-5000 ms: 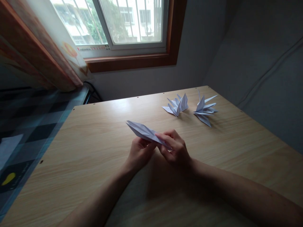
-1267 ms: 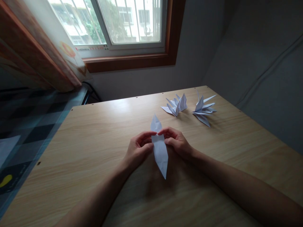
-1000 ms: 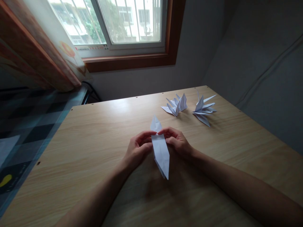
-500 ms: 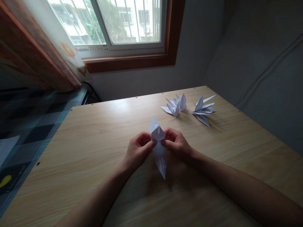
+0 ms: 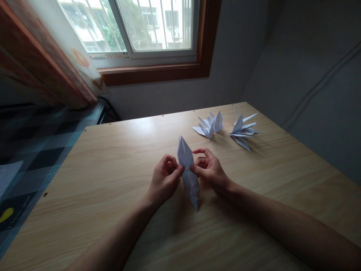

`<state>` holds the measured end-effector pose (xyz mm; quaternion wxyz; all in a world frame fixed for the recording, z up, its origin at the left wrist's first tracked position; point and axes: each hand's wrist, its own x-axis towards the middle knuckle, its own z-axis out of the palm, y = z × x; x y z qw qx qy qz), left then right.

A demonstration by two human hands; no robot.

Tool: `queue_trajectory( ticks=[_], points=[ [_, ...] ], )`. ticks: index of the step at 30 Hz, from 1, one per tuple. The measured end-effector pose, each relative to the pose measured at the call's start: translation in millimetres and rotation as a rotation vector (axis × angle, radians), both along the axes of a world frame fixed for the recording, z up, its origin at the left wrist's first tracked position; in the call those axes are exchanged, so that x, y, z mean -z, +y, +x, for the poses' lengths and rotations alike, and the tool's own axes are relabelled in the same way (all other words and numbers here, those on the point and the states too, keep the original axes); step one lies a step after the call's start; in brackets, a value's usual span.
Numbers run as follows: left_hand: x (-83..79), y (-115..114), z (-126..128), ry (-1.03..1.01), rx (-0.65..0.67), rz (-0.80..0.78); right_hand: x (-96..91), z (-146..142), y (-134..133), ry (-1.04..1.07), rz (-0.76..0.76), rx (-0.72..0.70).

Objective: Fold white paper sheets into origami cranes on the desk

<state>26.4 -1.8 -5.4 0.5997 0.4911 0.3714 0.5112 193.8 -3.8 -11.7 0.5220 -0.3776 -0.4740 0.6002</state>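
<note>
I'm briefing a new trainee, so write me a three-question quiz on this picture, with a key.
1. True or false: only the right hand touches the long folded paper.
2. The spiky paper shapes rest on: A the windowsill, B the wooden table, C the checked cloth.
3. Fill in: the curtain hangs at the window's ___ side.

Key: 1 false, the left hand touches it too; 2 B; 3 left.

Window [image 5: 121, 30]: I saw daylight through it, top left of centre.
Curtain [image 5: 47, 49]: orange and white, it hung upper left.
Walls [image 5: 313, 124]: grey, dim, upper right.
Table [image 5: 118, 162]: pale wood spanned my lower frame.
</note>
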Motion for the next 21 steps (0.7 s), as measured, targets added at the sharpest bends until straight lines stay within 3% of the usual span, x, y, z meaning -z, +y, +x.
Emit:
queue_trajectory(
  ticks=[7, 15, 21],
  points=[
    [0.8, -1.4, -0.7, 0.163, 0.005, 0.064, 5.3, -0.7, 0.4, -0.079, 0.064, 0.039],
    [-2.1, -1.0, -2.5, 0.044, 0.156, 0.061, -3.8, 0.9, -7.3, -0.342, 0.490, 0.025],
    [7.1, 7.0, -6.9, 0.034, 0.110, 0.051, -3.9, 3.7, -8.8, -0.409, 0.506, 0.008]
  ],
)
